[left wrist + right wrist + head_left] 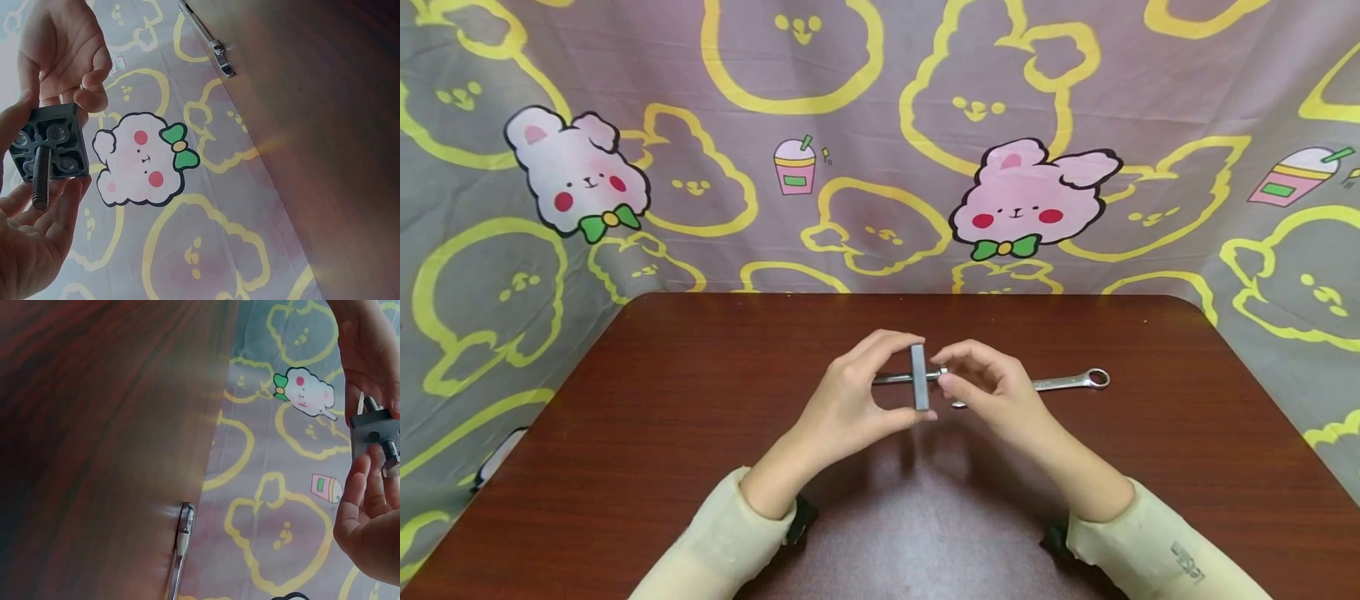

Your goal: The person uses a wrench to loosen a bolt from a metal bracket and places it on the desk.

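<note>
A square grey plate (920, 377) is held up above the table, edge-on in the head view. My left hand (846, 392) grips it by opposite edges, fingers at the top and thumb at the bottom. Several round recesses mark its face in the left wrist view, where a threaded bolt (42, 178) sticks out of the middle. On the plate's other side, my right hand (996, 387) pinches the bolt's hex end (392, 467) between thumb and fingertips. That grip is partly hidden by the fingers.
A chrome combination wrench (1071, 382) lies on the brown table (700, 450), behind and right of my right hand, which covers part of it. A patterned curtain (880, 167) hangs along the table's back and sides.
</note>
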The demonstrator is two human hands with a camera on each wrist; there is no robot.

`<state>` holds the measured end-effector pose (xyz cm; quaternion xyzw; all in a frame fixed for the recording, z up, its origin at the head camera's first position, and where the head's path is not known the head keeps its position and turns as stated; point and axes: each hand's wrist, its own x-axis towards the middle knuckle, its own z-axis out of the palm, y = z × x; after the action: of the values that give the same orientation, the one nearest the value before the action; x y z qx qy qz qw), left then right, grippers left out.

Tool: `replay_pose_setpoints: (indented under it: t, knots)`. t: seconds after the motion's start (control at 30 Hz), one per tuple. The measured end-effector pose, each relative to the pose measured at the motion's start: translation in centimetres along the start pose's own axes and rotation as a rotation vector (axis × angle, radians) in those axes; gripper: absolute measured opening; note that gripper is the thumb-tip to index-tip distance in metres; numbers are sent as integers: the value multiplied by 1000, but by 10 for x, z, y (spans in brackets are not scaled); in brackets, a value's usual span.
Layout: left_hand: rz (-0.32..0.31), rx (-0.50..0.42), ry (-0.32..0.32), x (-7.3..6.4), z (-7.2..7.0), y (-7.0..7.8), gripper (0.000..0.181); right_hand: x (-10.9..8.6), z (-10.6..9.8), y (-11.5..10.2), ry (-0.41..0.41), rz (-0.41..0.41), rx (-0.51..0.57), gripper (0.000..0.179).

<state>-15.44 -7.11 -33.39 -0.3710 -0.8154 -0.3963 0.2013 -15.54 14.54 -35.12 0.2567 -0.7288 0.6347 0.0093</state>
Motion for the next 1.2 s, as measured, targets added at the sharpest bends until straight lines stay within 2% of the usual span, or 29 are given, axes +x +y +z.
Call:
replay_pose_setpoints:
  t: [0.33,0.5,0.63,0.7,0.83,1.07,1.2]
  knots:
    - [-1,5,-5,0,0,1,71,0,2,1,28,-2,65,19]
    - [-5,12,-1,0,-1,1,72,1,2,1,36,-61,-11,14]
    - [-13,23,3,1,-2,1,72,1,2,2,26,-143,-88,21]
    - [-15,25,1,0,-2,1,71,1,2,1,17,-154,-96,23]
    - [-12,24,-5,0,-2,1,71,1,-1,0,9,-120,-82,21]
    - [2,19,-2,0,-1,2,71,1,-4,1,19,-15,-10,14]
    - [5,14,-11,0,-1,2,70,2,-4,2,2,-3,13,15]
